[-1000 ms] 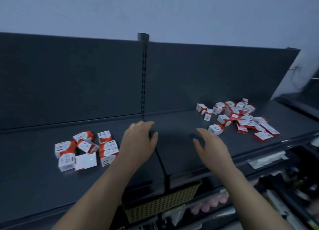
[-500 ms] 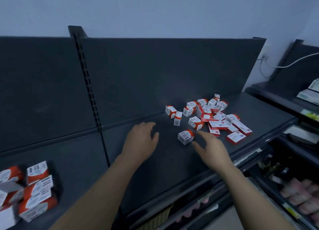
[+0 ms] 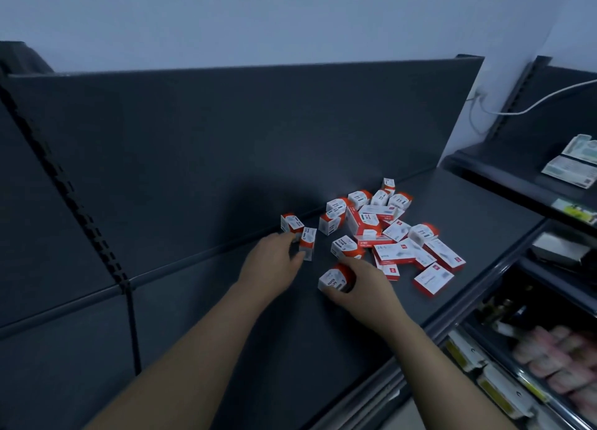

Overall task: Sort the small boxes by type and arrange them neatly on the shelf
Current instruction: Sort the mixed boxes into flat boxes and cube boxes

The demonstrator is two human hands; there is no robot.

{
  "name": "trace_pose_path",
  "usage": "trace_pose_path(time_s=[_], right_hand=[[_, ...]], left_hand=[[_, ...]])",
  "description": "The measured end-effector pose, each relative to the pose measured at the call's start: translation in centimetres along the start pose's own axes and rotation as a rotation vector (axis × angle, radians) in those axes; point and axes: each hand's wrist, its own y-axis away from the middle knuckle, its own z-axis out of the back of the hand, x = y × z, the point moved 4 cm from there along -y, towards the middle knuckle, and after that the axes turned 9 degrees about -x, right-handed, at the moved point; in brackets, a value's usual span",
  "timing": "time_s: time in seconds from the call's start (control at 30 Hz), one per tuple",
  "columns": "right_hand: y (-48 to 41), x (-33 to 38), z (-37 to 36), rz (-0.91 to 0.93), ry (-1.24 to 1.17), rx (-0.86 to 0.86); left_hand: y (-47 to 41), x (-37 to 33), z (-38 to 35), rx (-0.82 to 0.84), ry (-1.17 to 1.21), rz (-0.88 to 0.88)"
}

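Both hands have been brought forward to the edge of the heap of small boxes (image 3: 371,223), where half a second ago they were held spread over bare shelf (image 3: 226,332). The view has also been swung to the right, so the group of boxes seen earlier at the left is now out of frame.

The right hand (image 3: 365,286) is curled over a paper-clip box (image 3: 334,279), which is gripped between the thumb below and the fingers above. This box lies at the near left fringe of the heap. Its white printed end is turned toward the near left and its orange end is covered by the fingers.

The left hand (image 3: 274,261) is set against an upright small box (image 3: 307,243), which appears to be pinched between thumb and fingertips, though the contact is partly hidden. A second cube-like box (image 3: 292,223) stands just behind those fingertips.

Flat, longer boxes (image 3: 395,253) are mixed in at the right of the heap, well apart from either grip, so the sorting is judged barely begun here.

If the gripped boxes are meant for the left part of the shelf, the left hand is the nearer one. The paper-clip box's long axis already runs roughly toward that side, so it could probably be carried across with little turning.
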Motion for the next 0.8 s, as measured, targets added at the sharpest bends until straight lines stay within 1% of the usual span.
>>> trace_pose_path(time_s=[0.07, 0.2, 0.33, 0.43, 0.57, 0.8], right_hand=[[-0.5, -0.6, 0.3, 0.027, -0.019, 0.029], [-1.5, -1.5, 0.4, 0.081, -0.010, 0.089], [-2.1, -1.8, 0.7, 0.144, -0.032, 0.120], [-2.2, -1.7, 0.6, 0.192, -0.090, 0.127], [-2.1, -0.3, -0.5, 0.258, -0.173, 0.127], [0.7, 5.6, -4.4, 0.404, -0.295, 0.243]], left_hand=[[-1.0, -0.6, -1.1, 0.009, 0.012, 0.015], [-2.1, -1.2, -2.8, 0.013, 0.022, 0.106], [-1.2, -1.1, -3.0, -0.047, 0.069, 0.167], [1.0, -0.7, -1.7, -0.139, 0.115, 0.243], [5.4, 0.3, 1.0, -0.329, 0.201, 0.317], [14.5, 4.4, 6.6, -0.556, 0.211, 0.537]])
